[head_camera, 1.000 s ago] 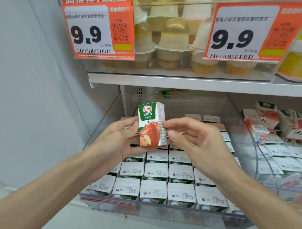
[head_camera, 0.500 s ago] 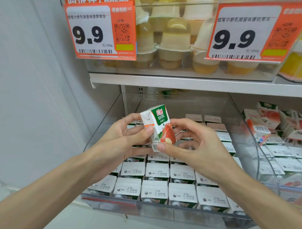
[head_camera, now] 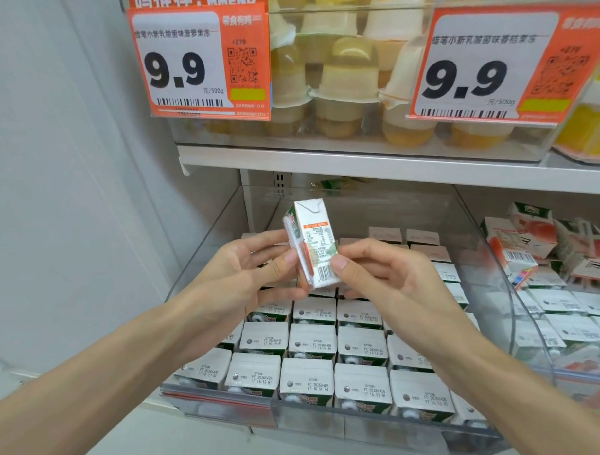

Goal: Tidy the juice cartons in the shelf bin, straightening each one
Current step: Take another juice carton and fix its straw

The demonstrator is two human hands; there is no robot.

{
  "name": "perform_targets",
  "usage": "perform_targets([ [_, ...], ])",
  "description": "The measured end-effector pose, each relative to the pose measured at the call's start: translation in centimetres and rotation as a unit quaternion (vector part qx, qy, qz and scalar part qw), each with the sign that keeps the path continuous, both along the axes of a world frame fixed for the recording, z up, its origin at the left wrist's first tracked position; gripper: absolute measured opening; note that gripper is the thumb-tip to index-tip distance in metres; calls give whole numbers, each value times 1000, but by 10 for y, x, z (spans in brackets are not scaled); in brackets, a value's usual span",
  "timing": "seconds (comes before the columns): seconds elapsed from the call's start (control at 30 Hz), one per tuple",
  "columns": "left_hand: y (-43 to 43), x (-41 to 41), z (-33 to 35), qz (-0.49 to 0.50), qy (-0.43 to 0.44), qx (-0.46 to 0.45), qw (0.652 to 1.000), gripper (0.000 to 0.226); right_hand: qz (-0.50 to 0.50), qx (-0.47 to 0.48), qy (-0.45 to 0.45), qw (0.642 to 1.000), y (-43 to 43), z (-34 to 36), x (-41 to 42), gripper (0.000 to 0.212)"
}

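A small apple juice carton is held upright above the clear shelf bin, its white side with the nutrition table and barcode facing me. My left hand pinches its left edge with thumb and fingers. My right hand pinches its lower right corner. Below, several cartons stand upright in neat rows in the bin, white tops with date stamps facing up. The back of the bin behind my hands is partly hidden.
A neighbouring clear bin on the right holds several red cartons, some lying tilted. The white shelf board overhead carries jelly cups and two orange 9.9 price tags. A white wall bounds the left.
Both hands have turned the carton: its apple-picture front faced me a second ago, now its side panel with barcode does. The carton stays at about the same height above the bin.
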State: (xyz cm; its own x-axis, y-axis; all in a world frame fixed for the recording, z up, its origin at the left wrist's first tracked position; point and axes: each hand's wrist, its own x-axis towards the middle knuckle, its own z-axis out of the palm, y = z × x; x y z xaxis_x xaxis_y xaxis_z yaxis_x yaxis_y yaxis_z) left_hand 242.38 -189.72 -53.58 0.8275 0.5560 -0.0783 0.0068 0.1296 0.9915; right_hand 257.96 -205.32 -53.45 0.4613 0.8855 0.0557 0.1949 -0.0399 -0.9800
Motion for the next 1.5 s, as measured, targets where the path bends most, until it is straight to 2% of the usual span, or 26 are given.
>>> perform_targets([
  [0.27, -1, -2, 1, -17, 25, 2, 1000, 40, 24, -11, -19, 999, -3, 2, -2, 29],
  [0.53, -5, 0, 3, 6, 22, 11, 1000, 40, 5, -6, -20, 1000, 0, 3, -4, 18],
  [0.83, -5, -1, 0, -76, 24, 33, 996, 37, -16, 24, -25, 999, 2, -4, 0, 19],
  [1.03, -6, 0, 2, -74, 20, 14, 997, 37, -18, 21, -18, 999, 1, -4, 1, 19],
  [1.27, -9, 1, 2, -5, 48, 16, 999, 41, -29, 31, -18, 999, 0, -1, 4, 28],
  [1.43, -6, 4, 3, 25, 38, -8, 999, 58, 21, 31, -64, 997, 1, -4, 0, 56],
  [1.5, -6, 4, 4, 23, 35, -4, 999, 55, 32, 34, -84, 995, 3, -8, 0, 58],
])
